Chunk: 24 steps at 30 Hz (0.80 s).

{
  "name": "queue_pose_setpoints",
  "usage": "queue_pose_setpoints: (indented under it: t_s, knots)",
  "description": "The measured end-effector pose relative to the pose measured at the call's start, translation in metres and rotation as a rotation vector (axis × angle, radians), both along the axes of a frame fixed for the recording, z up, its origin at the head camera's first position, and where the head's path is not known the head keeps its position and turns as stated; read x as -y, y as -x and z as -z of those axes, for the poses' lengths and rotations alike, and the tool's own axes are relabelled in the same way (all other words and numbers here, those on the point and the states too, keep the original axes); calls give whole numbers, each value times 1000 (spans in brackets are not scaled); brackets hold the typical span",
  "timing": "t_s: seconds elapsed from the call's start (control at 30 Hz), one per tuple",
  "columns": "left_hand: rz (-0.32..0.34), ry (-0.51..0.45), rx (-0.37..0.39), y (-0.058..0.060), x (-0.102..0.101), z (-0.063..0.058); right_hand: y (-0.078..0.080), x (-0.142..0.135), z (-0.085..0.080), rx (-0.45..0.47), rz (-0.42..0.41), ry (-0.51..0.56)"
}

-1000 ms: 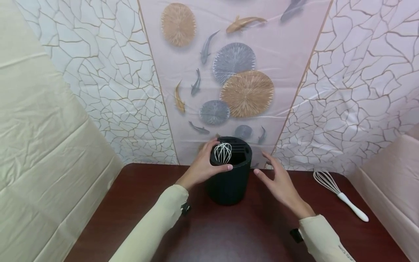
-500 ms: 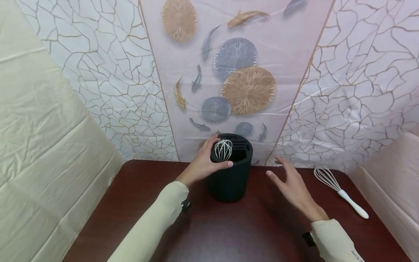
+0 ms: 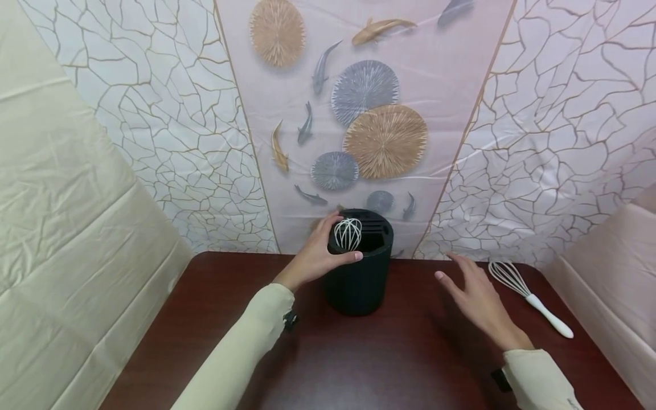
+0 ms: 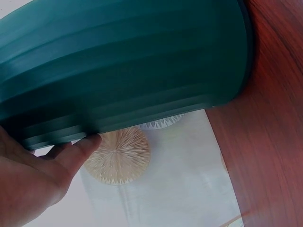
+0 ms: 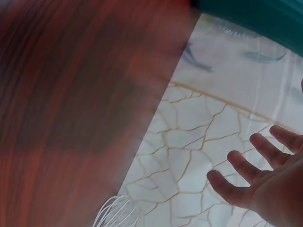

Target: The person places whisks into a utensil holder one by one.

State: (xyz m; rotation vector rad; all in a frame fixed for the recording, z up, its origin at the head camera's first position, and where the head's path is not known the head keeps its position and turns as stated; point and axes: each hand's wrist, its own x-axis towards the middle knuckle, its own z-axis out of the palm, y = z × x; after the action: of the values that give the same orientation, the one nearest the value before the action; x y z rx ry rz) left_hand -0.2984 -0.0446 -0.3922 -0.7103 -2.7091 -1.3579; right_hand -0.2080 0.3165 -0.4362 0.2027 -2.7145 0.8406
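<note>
Dark green near the table's (image 3: 359,364) back edge: gripping the holder (image 3: 359,287) with left fingers (image 4: 81,151), holding right fingers (image 5: 225,187) (empty) loosely apart.

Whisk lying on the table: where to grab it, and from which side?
Probably best mid-handle, from above and the left. The whisk lies with its solid handle slanting toward the near right, while the thin, open wire loops point toward the back wall. The side cloth crowds the right; the right grip is on the freer left side.
</note>
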Motion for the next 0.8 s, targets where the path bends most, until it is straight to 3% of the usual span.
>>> queue_pose_setpoints:
  t_s: [0.47, 0.8]
  knots:
    - [23, 37, -23, 0, 1, -3, 4, -31, 18, -17, 45, -90]
    - [32, 26, 4, 0, 2, -3, 2, -53, 31, 69, 44, -74]
